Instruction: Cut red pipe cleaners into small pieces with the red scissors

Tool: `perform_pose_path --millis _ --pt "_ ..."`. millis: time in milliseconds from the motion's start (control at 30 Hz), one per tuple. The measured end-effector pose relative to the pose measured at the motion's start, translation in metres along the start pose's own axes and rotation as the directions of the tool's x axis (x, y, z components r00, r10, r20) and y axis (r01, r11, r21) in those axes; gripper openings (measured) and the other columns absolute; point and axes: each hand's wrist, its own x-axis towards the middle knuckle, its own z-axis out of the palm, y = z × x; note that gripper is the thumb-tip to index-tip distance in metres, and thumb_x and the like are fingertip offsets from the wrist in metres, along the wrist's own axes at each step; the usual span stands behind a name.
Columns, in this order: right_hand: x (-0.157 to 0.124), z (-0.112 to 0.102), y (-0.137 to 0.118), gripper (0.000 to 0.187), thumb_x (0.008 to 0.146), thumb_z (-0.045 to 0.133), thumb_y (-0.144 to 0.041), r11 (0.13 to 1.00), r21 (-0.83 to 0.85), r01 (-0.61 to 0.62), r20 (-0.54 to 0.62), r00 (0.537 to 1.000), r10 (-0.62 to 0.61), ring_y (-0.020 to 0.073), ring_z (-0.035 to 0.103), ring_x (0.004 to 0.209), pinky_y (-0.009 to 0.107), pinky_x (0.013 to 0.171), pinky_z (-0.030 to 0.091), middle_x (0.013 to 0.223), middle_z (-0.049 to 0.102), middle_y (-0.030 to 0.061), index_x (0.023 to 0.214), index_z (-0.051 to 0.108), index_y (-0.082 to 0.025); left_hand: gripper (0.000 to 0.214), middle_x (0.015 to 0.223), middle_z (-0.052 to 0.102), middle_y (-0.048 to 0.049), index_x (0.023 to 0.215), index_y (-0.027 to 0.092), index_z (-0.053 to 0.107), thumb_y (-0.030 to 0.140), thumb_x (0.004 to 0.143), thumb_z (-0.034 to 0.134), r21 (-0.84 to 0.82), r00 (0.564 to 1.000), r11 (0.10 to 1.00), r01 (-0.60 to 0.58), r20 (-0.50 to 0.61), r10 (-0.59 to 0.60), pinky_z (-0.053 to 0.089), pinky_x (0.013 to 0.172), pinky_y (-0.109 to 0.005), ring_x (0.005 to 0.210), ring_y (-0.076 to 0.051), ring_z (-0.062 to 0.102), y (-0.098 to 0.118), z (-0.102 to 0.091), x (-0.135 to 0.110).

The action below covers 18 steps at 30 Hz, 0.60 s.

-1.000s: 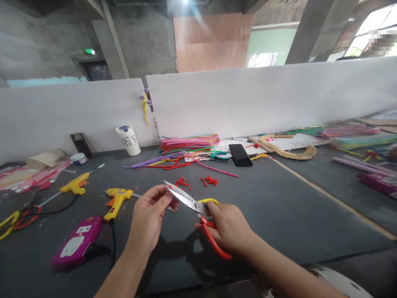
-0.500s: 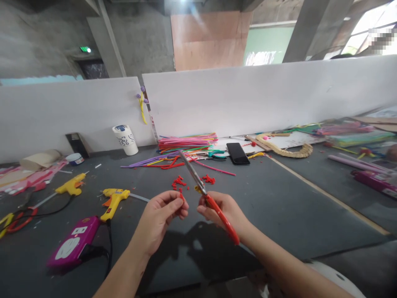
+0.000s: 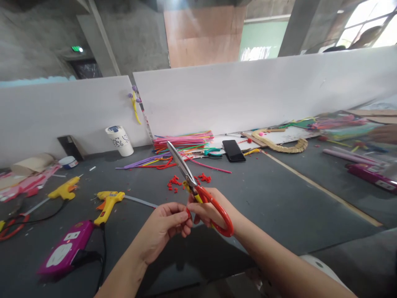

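My left hand [image 3: 167,225] is closed in a pinch on a small red piece [image 3: 188,212], probably cut from a pipe cleaner; the fingers cover most of it. Held in my right hand [image 3: 209,209] is a pair of red-handled scissors [image 3: 190,178], blades pointing up and away to the left. The right fingertips meet the left ones at the red piece. Beyond the hands, short red pieces lie on the dark table in two loose groups, a left pile [image 3: 174,182] and a right pile [image 3: 204,178].
Pipe cleaners [image 3: 182,142] lie in a bundle at the back, with teal-handled pliers [image 3: 212,152] and a black phone [image 3: 233,150] alongside. Two yellow glue guns [image 3: 109,203] and a purple box [image 3: 66,248] with cords occupy the left. A white partition [image 3: 235,99] borders the table.
My hands have come together, the right fingertips now at the left hand's pinch. The scissors have turned, showing more of their red handle loops. The whole view has shifted slightly.
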Motion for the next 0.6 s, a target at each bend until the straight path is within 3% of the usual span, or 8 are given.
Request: perform_pose_path --millis 133,233,367,500,600 --pt "-0.001 0.001 0.001 0.001 0.066 0.048 -0.016 1.0 0.009 0.008 0.019 1.0 -0.008 0.0035 0.037 0.029 0.015 0.035 0.035 0.036 0.04 -0.0104 0.065 0.048 -0.016 0.009 0.06 0.059 -0.0033 0.067 0.011 0.061 0.02 0.068 0.062 0.014 1.0 1.0 0.0 0.001 0.0 0.039 0.05 -0.019 0.05 -0.008 0.052 0.0 0.0 0.0" --pt "0.0 0.001 0.003 0.002 0.066 0.047 -0.017 1.0 -0.02 0.003 0.027 1.0 -0.002 0.004 0.039 0.032 0.014 0.032 0.032 0.043 0.047 -0.0076 0.065 0.048 -0.016 0.014 0.061 0.06 -0.0045 0.066 0.011 0.061 0.024 0.071 0.059 0.026 1.0 1.0 -0.01 -0.014 0.01 0.039 0.051 -0.02 0.052 -0.01 0.053 0.001 0.002 0.0" --pt "0.003 0.001 0.01 0.004 0.067 0.045 -0.018 0.999 -0.05 0.019 0.016 1.0 -0.018 0.0058 0.044 0.037 0.013 0.032 0.031 0.046 0.047 -0.0063 0.064 0.048 -0.017 0.016 0.062 0.061 -0.004 0.067 0.013 0.06 0.028 0.07 0.058 0.155 0.991 0.983 -0.097 -0.073 0.11 0.04 0.053 -0.023 0.054 -0.012 0.053 0.0 0.003 0.002" --pt "0.004 0.002 0.013 0.002 0.065 0.045 -0.017 0.996 -0.084 0.0 -0.023 1.0 -0.002 0.0075 0.048 0.041 0.013 0.033 0.031 0.049 0.046 -0.0057 0.065 0.047 -0.017 0.01 0.056 0.058 0.001 0.066 0.016 0.059 0.026 0.066 0.061 0.476 0.936 0.862 -0.172 -0.195 0.294 0.039 0.054 -0.023 0.055 -0.013 0.051 -0.002 0.002 0.003" --pt "0.004 0.002 0.012 0.005 0.062 0.044 -0.013 0.993 -0.116 0.024 -0.029 0.999 -0.027 0.0077 0.049 0.045 0.013 0.037 0.032 0.051 0.046 -0.0055 0.063 0.047 -0.016 0.006 0.062 0.06 0.0002 0.066 0.018 0.062 0.024 0.066 0.059 0.664 0.876 0.717 -0.212 -0.196 0.44 0.039 0.058 -0.023 0.06 -0.015 0.053 -0.002 0.003 0.0"
